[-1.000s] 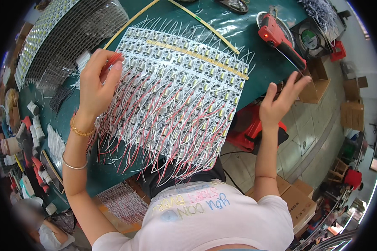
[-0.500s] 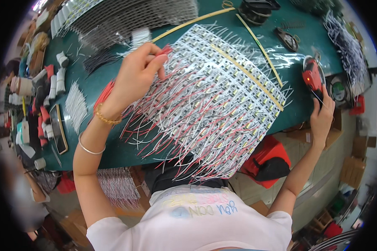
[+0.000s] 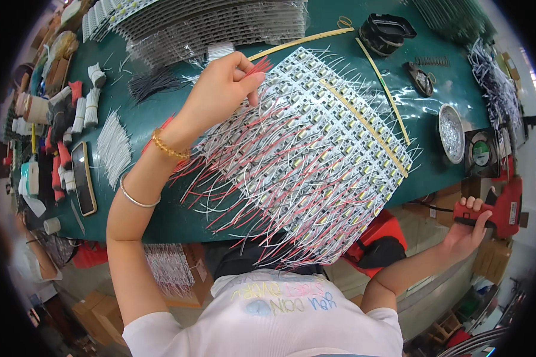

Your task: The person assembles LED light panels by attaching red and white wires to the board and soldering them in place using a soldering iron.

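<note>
My left hand pinches a small bundle of short red wires above the far left corner of a panel of circuit boards. White strips of small boards with yellowish parts make up that panel, and many red, white and black wires stick out over its near side. Off the table's right edge, my right hand is closed round the handle of a red soldering gun, held away from the panel. More red wires lie partly hidden behind my left wrist.
A silver metal dish and a black box-shaped device stand at the right. Stacked boards fill the back. Loose white wires, a phone and wire bundles lie left. A red stool stands below the table.
My right hand has lifted the soldering gun off the metal dish and moved it toward me, past the table's right edge. My left hand still pinches the red wires; the view has shifted slightly.
</note>
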Available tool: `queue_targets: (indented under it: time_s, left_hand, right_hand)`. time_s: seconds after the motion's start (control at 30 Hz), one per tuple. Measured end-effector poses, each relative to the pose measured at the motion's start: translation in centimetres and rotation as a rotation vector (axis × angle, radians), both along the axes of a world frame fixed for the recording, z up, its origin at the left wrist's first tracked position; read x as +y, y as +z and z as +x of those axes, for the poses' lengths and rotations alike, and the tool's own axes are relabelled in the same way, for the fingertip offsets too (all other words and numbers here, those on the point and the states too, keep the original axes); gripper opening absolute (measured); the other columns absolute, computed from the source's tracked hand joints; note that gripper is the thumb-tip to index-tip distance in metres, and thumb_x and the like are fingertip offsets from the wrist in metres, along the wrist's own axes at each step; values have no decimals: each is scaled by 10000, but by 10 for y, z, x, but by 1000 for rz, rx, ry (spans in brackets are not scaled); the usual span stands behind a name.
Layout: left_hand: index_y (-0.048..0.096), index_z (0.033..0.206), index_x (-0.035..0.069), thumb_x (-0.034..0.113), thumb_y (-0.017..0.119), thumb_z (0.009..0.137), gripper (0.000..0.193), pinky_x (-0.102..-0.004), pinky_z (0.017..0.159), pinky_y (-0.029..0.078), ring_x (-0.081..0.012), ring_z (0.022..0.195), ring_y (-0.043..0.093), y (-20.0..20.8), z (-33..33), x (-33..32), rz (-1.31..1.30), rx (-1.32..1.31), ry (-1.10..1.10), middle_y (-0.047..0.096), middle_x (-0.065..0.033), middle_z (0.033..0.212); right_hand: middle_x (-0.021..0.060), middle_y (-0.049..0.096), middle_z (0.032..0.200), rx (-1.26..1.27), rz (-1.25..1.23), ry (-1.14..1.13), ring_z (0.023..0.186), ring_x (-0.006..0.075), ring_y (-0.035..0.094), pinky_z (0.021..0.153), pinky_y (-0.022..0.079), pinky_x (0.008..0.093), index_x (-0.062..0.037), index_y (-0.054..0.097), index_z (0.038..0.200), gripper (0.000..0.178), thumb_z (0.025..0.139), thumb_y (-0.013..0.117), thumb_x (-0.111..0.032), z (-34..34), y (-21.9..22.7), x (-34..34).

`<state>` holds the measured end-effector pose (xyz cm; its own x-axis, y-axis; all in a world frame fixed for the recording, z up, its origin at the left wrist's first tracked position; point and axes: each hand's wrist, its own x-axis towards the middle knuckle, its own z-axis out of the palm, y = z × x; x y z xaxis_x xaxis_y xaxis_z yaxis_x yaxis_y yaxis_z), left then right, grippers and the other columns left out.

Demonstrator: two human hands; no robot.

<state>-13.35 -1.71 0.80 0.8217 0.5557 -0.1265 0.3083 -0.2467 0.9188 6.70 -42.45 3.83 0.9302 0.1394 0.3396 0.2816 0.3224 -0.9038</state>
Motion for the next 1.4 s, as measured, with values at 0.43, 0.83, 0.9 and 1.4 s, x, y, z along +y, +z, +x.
queue_targets:
  time_s: [0.43, 0.83, 0.9, 1.4]
  left_hand:
    - [562, 785, 33, 175, 648, 848, 177, -187, 416, 241, -5, 485, 362, -11, 26, 12, -103, 67, 102, 509, 34, 615]
    - [592, 727, -17, 145, 649, 837, 204, -212, 497, 329, -28, 557, 423, -33, 33, -6, 99, -72, 190, 534, 22, 596]
    - [595, 731, -19, 142, 651, 834, 199, -214, 495, 333, -28, 558, 428, -33, 33, -7, 132, -47, 191, 537, 20, 597]
    - [598, 722, -45, 166, 662, 771, 225, -313, 534, 417, -187, 513, 525, -31, 37, -1, 115, 35, 197, 582, -135, 596]
  right_hand:
    - [18, 379, 746, 300, 206, 632, 573, 114, 391, 575, 396, 301, -59, 225, 1391, 465, 958, 386, -108, -12, 30, 77]
    - [-32, 360, 481, 161, -387, 521, 370, 81, 370, 421, 382, 244, 86, 332, 1298, 782, 853, 563, -514, -55, -6, 163]
    - [-39, 368, 475, 184, -465, 542, 373, 71, 372, 410, 348, 225, 89, 333, 1300, 872, 799, 588, -578, -59, -9, 165]
    - [-5, 386, 469, 291, -517, 660, 342, 83, 357, 364, 306, 236, 88, 434, 1129, 663, 897, 481, -530, -52, -25, 167]
